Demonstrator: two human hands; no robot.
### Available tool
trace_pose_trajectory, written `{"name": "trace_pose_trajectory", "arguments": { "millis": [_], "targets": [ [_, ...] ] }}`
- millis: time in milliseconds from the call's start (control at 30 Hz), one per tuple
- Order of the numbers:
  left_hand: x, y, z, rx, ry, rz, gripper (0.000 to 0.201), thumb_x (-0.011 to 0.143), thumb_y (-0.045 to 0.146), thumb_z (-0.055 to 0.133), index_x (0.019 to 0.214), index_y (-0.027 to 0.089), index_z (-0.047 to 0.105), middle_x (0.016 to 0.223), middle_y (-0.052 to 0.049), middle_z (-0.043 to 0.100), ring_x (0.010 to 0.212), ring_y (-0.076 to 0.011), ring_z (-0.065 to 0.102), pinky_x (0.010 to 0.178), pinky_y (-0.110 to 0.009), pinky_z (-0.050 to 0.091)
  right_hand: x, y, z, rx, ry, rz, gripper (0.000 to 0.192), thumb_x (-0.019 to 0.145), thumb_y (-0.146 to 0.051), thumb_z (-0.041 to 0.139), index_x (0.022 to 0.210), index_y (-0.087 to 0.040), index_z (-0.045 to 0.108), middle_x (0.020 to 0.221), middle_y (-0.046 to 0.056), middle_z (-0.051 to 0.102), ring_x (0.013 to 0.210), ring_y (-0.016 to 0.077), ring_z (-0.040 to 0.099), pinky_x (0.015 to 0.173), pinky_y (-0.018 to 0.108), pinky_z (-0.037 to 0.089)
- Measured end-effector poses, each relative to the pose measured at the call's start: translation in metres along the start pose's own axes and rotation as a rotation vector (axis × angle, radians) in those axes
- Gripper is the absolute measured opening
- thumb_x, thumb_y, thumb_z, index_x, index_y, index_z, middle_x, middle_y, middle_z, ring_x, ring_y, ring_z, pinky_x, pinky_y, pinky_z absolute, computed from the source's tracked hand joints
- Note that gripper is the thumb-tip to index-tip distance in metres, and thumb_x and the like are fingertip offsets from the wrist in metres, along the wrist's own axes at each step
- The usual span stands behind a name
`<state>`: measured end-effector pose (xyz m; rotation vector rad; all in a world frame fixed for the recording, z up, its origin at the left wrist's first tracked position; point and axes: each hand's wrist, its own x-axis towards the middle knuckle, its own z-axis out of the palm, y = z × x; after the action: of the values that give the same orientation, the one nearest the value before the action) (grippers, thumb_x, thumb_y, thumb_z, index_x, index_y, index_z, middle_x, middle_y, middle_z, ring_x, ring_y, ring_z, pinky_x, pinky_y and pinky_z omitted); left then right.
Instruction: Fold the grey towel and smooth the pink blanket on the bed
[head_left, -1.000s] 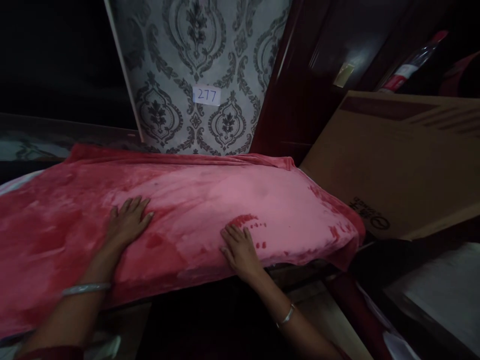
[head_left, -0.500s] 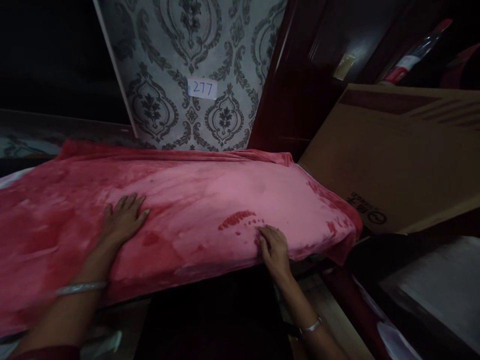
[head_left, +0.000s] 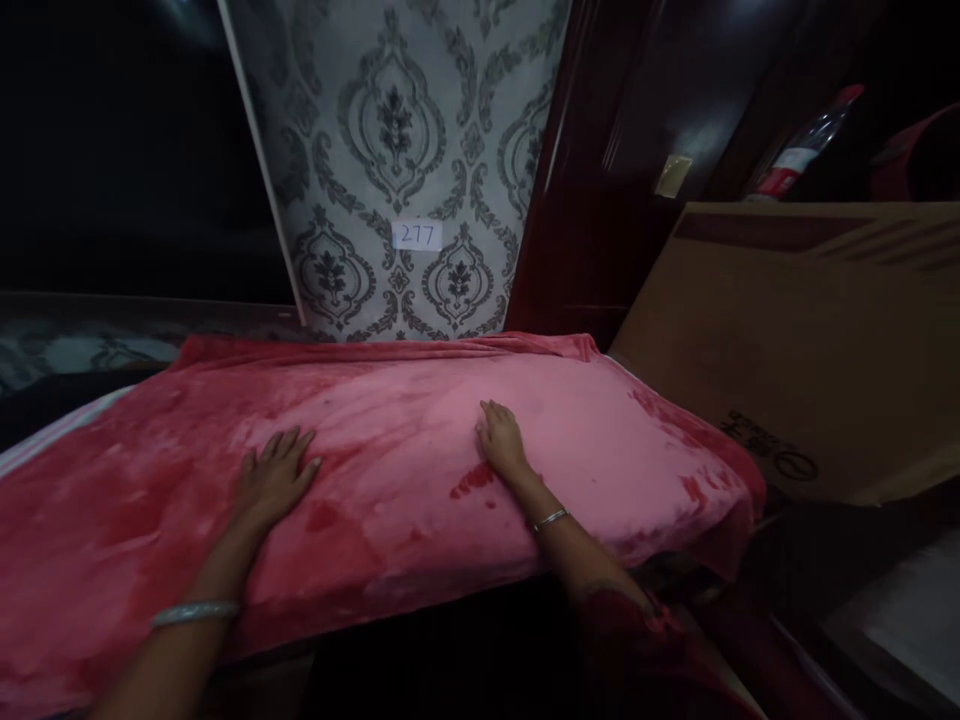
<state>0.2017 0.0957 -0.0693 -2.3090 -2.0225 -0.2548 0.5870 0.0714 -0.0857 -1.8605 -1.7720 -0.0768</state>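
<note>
The pink blanket (head_left: 420,440) lies spread over the bed, its long axis running left to right. Both hands rest flat and released on it: left hand (head_left: 276,478) near the front edge, right hand (head_left: 501,440) farther in.

Cardboard box (head_left: 810,340) right of blanket (head_left: 390,440); wall panel (head_left: 405,150) behind.

So the right hand (head_left: 501,440) isn't down at the near edge of the fuzzy pink-red fleece blanket (head_left: 600,430) anymore, it's slid up onto the top, further from the body. Darker rubbed streak (head_left: 471,481) now sits behind its wrist.
</note>
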Motion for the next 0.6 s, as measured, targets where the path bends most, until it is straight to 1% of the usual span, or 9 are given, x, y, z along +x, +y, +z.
{"name": "trace_pose_trajectory", "arguments": {
  "millis": [100,167,267,333,367,400,467,533,600],
  "targets": [
    [0.000,-0.001,-0.001,0.004,-0.015,-0.014,0.065,0.098,0.043,0.027,0.156,0.017,0.039,0.164,-0.012,0.033,0.153,-0.0309,0.026,0.122,-0.058,0.020,0.001,0.000,0.012,-0.005,0.008,0.014,0.049,0.094,-0.022,0.046,0.140,-0.009,0.058,0.147,0.020,0.054,0.137,0.0287,0.046,0.114,0.047,0.034],
    [0.000,-0.001,0.000,0.013,-0.009,-0.015,0.064,0.098,0.042,0.026,0.156,0.017,0.039,0.164,-0.012,0.033,0.153,-0.0305,0.027,0.122,-0.057,0.021,-0.003,0.001,0.015,0.003,0.011,-0.006,0.044,0.095,-0.022,0.047,0.135,-0.010,0.063,0.143,0.019,0.057,0.135,0.0289,0.047,0.113,0.047,0.034],
    [0.001,-0.003,0.002,0.022,0.007,-0.004,0.064,0.098,0.041,0.026,0.156,0.016,0.039,0.164,-0.013,0.034,0.152,-0.0311,0.027,0.121,-0.058,0.023,-0.007,0.004,0.014,0.030,-0.004,-0.085,0.035,0.095,-0.024,0.050,0.122,-0.019,0.071,0.132,0.010,0.067,0.127,0.0232,0.054,0.110,0.040,0.037],
    [0.002,-0.004,0.004,0.023,0.009,0.000,0.065,0.098,0.041,0.026,0.156,0.015,0.038,0.163,-0.014,0.034,0.152,-0.0316,0.027,0.122,-0.058,0.022,-0.007,0.005,0.011,0.045,-0.021,-0.120,0.028,0.095,-0.024,0.051,0.108,-0.024,0.076,0.115,0.005,0.074,0.112,0.0192,0.061,0.103,0.034,0.041],
    [0.003,-0.005,0.005,0.022,0.011,0.002,0.065,0.098,0.041,0.026,0.156,0.016,0.039,0.163,-0.014,0.034,0.152,-0.0317,0.028,0.122,-0.058,0.022,-0.006,0.006,0.010,0.045,-0.020,-0.114,0.028,0.095,-0.024,0.050,0.101,-0.024,0.077,0.107,0.004,0.075,0.105,0.0185,0.063,0.099,0.032,0.043],
    [0.003,-0.006,0.005,0.020,0.014,0.003,0.065,0.097,0.042,0.027,0.156,0.016,0.039,0.164,-0.013,0.034,0.152,-0.0315,0.028,0.122,-0.058,0.021,-0.006,0.007,0.009,0.039,-0.010,-0.090,0.030,0.096,-0.024,0.048,0.096,-0.023,0.077,0.101,0.004,0.076,0.099,0.0186,0.064,0.095,0.031,0.044],
    [0.004,-0.006,0.006,0.018,0.024,0.005,0.064,0.097,0.042,0.028,0.156,0.018,0.039,0.163,-0.012,0.035,0.152,-0.0311,0.028,0.122,-0.058,0.021,-0.005,0.011,0.008,0.016,0.032,-0.001,0.035,0.096,-0.022,0.042,0.091,-0.019,0.077,0.094,0.008,0.075,0.094,0.0210,0.063,0.090,0.033,0.045],
    [0.004,-0.007,0.007,0.023,0.019,0.005,0.064,0.097,0.042,0.028,0.156,0.018,0.039,0.163,-0.013,0.035,0.152,-0.0315,0.028,0.122,-0.058,0.021,-0.005,0.015,0.009,-0.006,0.080,0.095,0.039,0.095,-0.020,0.039,0.091,-0.016,0.078,0.093,0.013,0.074,0.093,0.0240,0.062,0.089,0.035,0.045],
    [0.005,-0.007,0.007,0.033,0.011,0.002,0.065,0.097,0.041,0.027,0.156,0.016,0.039,0.163,-0.013,0.035,0.152,-0.0319,0.027,0.122,-0.058,0.021,-0.004,0.018,0.009,-0.011,0.116,0.162,0.039,0.094,-0.019,0.039,0.095,-0.015,0.078,0.097,0.015,0.074,0.096,0.0260,0.061,0.091,0.038,0.044]
  ]
}}
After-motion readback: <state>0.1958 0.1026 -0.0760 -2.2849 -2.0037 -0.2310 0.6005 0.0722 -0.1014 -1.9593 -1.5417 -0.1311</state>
